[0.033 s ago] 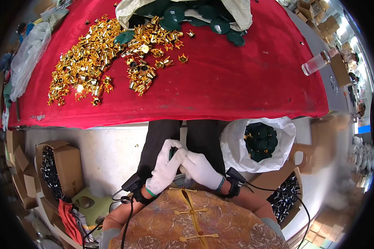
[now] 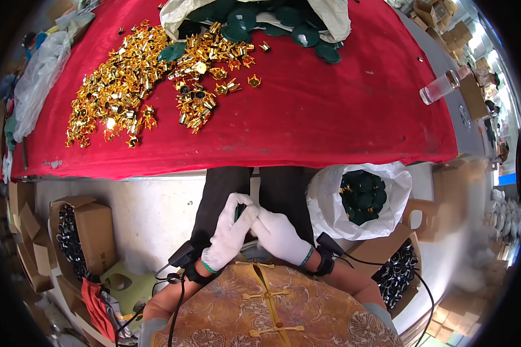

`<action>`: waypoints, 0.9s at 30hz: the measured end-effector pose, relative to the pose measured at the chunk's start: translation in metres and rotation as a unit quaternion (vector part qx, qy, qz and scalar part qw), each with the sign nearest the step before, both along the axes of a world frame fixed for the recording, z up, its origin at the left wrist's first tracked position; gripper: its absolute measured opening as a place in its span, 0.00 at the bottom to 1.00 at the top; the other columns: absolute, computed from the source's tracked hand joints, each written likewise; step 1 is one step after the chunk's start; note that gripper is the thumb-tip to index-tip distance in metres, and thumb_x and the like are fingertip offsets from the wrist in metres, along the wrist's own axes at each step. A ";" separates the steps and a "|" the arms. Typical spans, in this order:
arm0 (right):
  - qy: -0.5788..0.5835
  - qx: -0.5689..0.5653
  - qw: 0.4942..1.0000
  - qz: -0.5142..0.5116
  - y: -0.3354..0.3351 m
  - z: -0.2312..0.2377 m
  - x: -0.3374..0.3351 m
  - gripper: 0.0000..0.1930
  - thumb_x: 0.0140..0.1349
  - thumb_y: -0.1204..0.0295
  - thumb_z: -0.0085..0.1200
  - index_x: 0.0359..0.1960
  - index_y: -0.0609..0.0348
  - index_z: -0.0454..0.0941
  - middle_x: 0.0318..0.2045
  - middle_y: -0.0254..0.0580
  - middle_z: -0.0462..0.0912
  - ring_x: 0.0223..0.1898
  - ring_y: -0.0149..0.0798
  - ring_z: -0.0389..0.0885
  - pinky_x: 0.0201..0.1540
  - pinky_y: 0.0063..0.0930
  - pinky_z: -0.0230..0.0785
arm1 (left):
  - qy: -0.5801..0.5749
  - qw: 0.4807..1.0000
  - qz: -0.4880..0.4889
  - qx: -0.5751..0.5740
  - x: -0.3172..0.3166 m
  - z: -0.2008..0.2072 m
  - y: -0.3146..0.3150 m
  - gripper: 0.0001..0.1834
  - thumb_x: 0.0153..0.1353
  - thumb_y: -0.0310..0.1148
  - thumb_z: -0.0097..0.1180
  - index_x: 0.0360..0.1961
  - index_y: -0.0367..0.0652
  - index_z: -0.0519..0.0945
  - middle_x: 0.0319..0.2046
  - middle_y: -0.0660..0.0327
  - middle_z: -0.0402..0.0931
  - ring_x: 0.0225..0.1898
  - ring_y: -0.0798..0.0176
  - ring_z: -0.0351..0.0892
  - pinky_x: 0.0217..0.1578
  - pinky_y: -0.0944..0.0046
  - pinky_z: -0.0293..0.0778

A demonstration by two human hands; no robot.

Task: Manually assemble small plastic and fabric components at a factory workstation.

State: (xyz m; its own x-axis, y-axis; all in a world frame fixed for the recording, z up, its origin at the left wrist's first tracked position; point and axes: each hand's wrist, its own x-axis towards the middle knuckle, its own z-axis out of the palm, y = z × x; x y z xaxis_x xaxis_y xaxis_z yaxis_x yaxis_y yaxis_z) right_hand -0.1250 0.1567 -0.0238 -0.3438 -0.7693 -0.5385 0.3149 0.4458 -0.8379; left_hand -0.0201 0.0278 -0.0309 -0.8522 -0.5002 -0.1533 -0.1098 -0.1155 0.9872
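Observation:
Both of my hands, in white knit gloves, meet above my lap, just below the table's front edge. My left hand (image 2: 227, 230) is closed around a dark green disc (image 2: 239, 212), of which only a thin part shows between thumb and fingers. My right hand (image 2: 281, 237) presses its closed fingers against the left fingertips; whatever is in them is hidden. Ahead on the table lies a heap of shiny gold claw-shaped pieces (image 2: 118, 78). Similar green discs (image 2: 305, 36) spill from a white sack (image 2: 334, 16) at the far side.
Red cloth (image 2: 330, 121) covers the table. By my right leg stands a white bag (image 2: 395, 199) holding green discs with gold bits. Cardboard boxes (image 2: 95, 237) with dark shiny parts flank me. A clear bottle (image 2: 440, 88) lies at the table's right edge; black cables (image 2: 382, 265) run from my wrists.
My right hand's fingers have shifted slightly against the left ones. The left hand keeps its hold on the green disc.

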 end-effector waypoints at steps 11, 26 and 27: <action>0.539 -0.023 0.813 0.220 0.003 0.001 -0.002 0.23 0.67 0.59 0.64 0.57 0.57 0.76 0.33 0.47 0.81 0.29 0.54 0.84 0.33 0.46 0.78 | -0.002 0.968 0.028 0.250 -0.006 0.006 0.001 0.15 0.82 0.43 0.49 0.46 0.41 0.76 0.41 0.63 0.75 0.46 0.69 0.72 0.54 0.63 0.70; 0.226 -0.045 0.968 0.097 0.000 0.022 -0.012 0.15 0.75 0.63 0.55 0.42 0.66 0.77 0.28 0.51 0.80 0.23 0.51 0.84 0.27 0.42 0.81 | -0.009 1.000 -0.019 -0.018 -0.006 0.019 -0.002 0.09 0.74 0.31 0.56 0.48 0.39 0.74 0.42 0.56 0.74 0.44 0.59 0.76 0.49 0.57 0.74; 0.443 -0.068 0.885 0.126 -0.010 0.015 -0.009 0.18 0.71 0.60 0.59 0.49 0.64 0.76 0.35 0.56 0.81 0.30 0.58 0.85 0.32 0.47 0.79 | -0.043 0.992 -0.015 0.117 -0.006 0.017 -0.003 0.09 0.77 0.34 0.54 0.48 0.40 0.75 0.42 0.59 0.74 0.44 0.62 0.75 0.48 0.57 0.74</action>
